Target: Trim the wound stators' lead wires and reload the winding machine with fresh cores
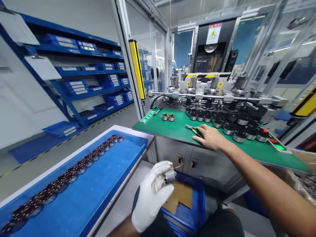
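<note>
My left hand, in a white glove, is closed around a motor stator with a metal ring and a thin copper wire sticking out to the right. It is held above a blue crate, below the bench edge. My bare right hand is on the green work surface, its fingers and thumb around the handles of small wire cutters. The cutters' jaws point left; part of the handles is hidden under the hand. Two copper-wound stators stand left of the cutters.
Several black-topped stators crowd the bench's right side before a machine fixture. At left, a blue tray holds a long row of stators. Under my left hand stands a blue crate. Yellow guard posts flank the bench.
</note>
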A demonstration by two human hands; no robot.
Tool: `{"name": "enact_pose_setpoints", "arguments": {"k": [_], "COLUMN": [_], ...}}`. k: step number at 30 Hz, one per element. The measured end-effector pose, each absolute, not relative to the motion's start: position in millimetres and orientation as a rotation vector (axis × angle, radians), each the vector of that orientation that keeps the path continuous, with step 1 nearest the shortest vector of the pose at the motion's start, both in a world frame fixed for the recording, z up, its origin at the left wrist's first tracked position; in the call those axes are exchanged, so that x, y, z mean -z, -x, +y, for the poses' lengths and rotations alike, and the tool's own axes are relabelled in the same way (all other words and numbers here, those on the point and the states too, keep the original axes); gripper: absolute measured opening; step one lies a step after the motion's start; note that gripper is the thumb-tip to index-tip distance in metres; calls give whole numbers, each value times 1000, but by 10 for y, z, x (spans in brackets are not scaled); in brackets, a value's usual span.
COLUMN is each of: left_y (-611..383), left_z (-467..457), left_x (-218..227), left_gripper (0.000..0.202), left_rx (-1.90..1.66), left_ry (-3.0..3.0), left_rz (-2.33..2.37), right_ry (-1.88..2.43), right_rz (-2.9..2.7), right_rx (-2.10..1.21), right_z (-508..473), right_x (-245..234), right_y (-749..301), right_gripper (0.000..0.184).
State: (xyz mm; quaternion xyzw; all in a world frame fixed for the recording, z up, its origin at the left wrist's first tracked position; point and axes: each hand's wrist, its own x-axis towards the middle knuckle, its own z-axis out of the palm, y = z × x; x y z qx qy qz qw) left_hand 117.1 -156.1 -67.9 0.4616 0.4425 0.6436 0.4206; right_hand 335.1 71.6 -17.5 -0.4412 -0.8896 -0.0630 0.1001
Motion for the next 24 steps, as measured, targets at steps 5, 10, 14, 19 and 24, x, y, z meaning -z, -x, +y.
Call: {"name": "enact_pose_setpoints", "arguments": {"k": [5, 10, 14, 19, 24], "left_y": [-1182, -1252, -1281, -1314, -1312], "left_z": [-1573, -1556, -1527, -1494, -1519], "left_x": [728, 805, 820, 842, 863], "left_gripper": [28, 29, 38, 47, 46], "left_rx": [-1611, -1711, -1779, -1808, -1799], "left_ry": [-1202, -1317, -1471, -1652, -1694], "left_rz": [1245, 1275, 1198, 1181, 1183], "right_ry": [1238, 970, 918, 944, 835], "right_rz": [-2695, -2368, -2199, -2214, -2153], "right_rx": [289, 41, -260, -407, -437], "right_z": [335, -593, -1376, -1681, -1590], "right_x": [236, 683, 1221, 1434, 1141], "right_y": [-3691, -3732, -3571, -3460, -3374], "right_gripper": [54, 48, 42, 65, 68]}}
